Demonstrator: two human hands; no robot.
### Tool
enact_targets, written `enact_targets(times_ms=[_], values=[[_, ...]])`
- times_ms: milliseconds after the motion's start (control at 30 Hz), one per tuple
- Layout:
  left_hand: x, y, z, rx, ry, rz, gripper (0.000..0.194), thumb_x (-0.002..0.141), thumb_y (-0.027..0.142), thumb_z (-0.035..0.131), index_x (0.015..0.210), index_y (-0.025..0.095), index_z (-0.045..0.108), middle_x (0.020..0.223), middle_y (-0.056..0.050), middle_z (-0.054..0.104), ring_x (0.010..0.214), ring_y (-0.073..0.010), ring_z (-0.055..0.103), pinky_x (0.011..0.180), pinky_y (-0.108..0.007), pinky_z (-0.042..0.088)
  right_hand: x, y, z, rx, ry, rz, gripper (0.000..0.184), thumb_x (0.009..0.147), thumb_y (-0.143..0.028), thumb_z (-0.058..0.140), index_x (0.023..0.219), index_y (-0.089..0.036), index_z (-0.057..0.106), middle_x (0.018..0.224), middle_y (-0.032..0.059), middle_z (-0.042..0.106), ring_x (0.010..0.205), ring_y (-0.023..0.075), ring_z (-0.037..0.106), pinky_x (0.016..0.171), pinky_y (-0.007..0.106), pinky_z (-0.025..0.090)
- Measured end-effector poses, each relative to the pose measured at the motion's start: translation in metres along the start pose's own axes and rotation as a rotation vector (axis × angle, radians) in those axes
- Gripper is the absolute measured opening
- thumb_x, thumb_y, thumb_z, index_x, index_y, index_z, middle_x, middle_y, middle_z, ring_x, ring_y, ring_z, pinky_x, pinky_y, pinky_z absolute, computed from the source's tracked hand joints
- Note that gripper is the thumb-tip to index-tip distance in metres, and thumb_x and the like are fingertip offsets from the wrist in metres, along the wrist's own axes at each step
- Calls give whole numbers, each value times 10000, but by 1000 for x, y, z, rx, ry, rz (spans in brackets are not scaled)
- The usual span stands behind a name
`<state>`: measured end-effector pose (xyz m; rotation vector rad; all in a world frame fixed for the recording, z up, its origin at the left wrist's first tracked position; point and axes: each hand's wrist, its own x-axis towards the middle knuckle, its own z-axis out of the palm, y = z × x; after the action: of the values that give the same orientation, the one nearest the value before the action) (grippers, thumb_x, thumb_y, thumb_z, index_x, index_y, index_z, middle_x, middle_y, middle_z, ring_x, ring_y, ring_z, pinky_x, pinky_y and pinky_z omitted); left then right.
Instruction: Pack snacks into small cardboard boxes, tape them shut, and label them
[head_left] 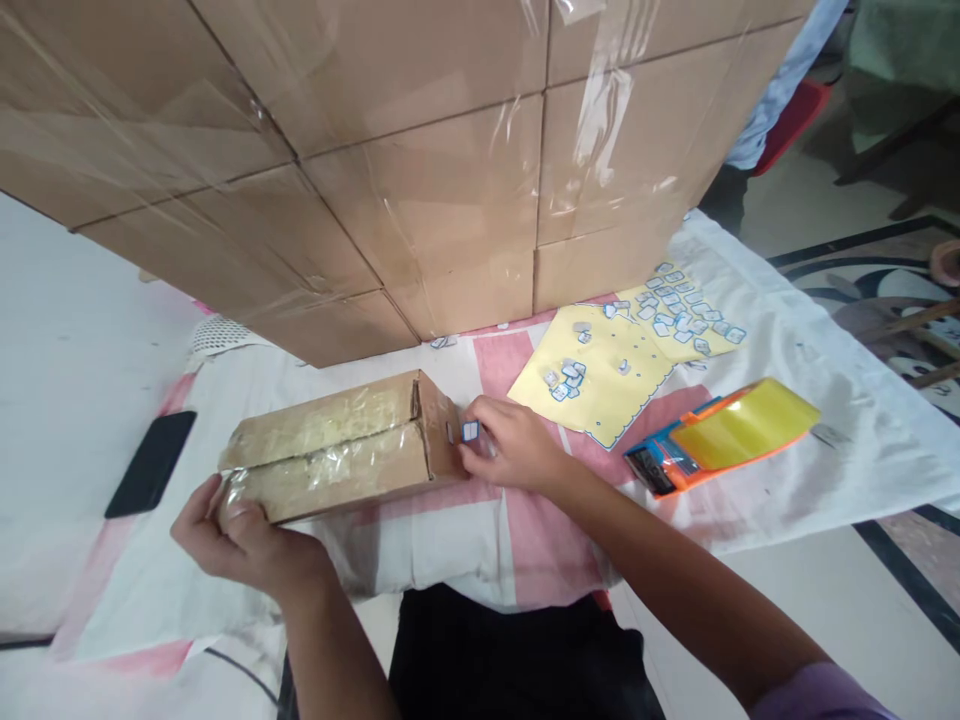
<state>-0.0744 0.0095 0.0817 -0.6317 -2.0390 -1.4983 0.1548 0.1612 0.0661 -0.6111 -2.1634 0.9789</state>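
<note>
A taped cardboard box [352, 430] lies on the cloth in front of me. My left hand [247, 535] grips its near left end, thumb on the top edge and fingers round the end. At the opposite end, my right hand [506, 440] pinches a small blue-edged paper label [470, 430] close to the box's end face. A small pale mark shows on that face beside the label. To the right, yellow paper sheets [600, 370] carry several similar small labels, some loose and some in clusters.
Behind the box stands a tall wall of taped cardboard boxes [420, 220]. A black phone [152, 465] lies at the left. An orange and blue object with a yellow flap [724, 435] lies at the right. A pink and white cloth [547, 540] covers the table. Part of another person [780, 90] shows behind the boxes.
</note>
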Motion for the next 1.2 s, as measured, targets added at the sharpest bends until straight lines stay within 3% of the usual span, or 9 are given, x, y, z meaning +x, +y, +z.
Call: enact_targets(times_ms=[133,233,433,700,1033,1200], values=[[0,0,1,5,6,-5,360,757,419,463,1016,193,571,1023,-39,601,1042,-266,618,943,-414,494,3,-8,14,215,13,355,242,792,-308,658,882,-257,440,677,-63,551,599,149,527,571,275,355],[1,0,2,-27,18,2,325,758,395,474,994,190,563,1000,-26,577,1024,-258,608,945,-419,490,10,-6,24,440,50,489,258,775,-325,659,858,-256,424,675,-84,500,585,131,493,550,260,362],[3,5,4,-155,27,-10,263,698,307,515,917,177,580,925,1,538,966,-231,583,900,-392,458,19,7,30,566,59,590,233,730,-281,674,844,-240,474,777,-52,572,725,148,547,599,250,407],[2,3,5,-181,44,-13,287,700,310,523,940,174,602,910,0,527,936,-225,570,881,-383,445,21,4,25,568,4,692,232,707,-289,700,830,-235,512,742,-56,585,690,146,556,567,247,410],[1,2,1,-205,-16,-11,310,737,295,530,1000,171,637,967,-11,568,984,-228,567,922,-389,441,26,1,20,533,-56,772,251,716,-321,712,828,-232,507,671,-60,611,597,132,578,510,229,408],[1,1,0,-198,-20,-1,288,757,278,526,1004,182,638,980,-7,583,1001,-231,572,940,-402,447,25,5,26,495,20,735,254,699,-278,717,830,-237,502,659,-67,604,580,129,568,484,218,382]])
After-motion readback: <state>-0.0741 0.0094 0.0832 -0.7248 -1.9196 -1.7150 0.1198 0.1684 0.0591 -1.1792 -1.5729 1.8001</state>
